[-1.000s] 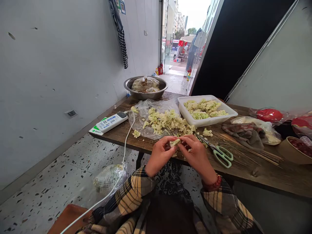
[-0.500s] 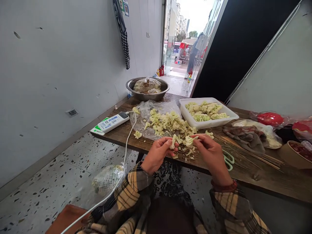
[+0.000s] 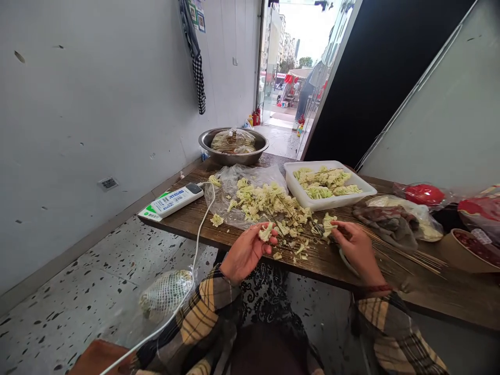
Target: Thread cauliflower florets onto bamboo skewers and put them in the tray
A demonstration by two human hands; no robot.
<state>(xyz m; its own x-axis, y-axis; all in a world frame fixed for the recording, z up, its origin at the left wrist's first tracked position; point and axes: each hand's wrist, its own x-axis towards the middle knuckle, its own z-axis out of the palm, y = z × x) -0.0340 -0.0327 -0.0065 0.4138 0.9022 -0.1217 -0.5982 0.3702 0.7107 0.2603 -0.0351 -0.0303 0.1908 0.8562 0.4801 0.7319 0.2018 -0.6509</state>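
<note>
In the head view, my left hand (image 3: 245, 254) is palm up and holds a small cauliflower floret (image 3: 266, 232) between thumb and fingers. My right hand (image 3: 354, 249) is lowered to the table's right of the pile, its thumb and fingertips closed at another cauliflower floret (image 3: 328, 225). A heap of cut cauliflower florets (image 3: 269, 202) lies between and beyond my hands, partly on a clear plastic bag (image 3: 230, 182). Part of the scissors' pale green handle (image 3: 347, 262) shows beside my right hand; the rest is mostly hidden.
A white tub (image 3: 312, 203) of skewered florets stands behind the pile. Further back is a metal basin (image 3: 234, 158) with bagged food. Bamboo skewers (image 3: 417, 258), a cloth (image 3: 390, 226) and a paper bucket (image 3: 464, 250) lie rightward. A white device (image 3: 177, 200) with a cable sits left.
My right hand has moved right and away from the left hand, down to the table beside the pile. The left hand still holds its floret. The view has shifted slightly.
</note>
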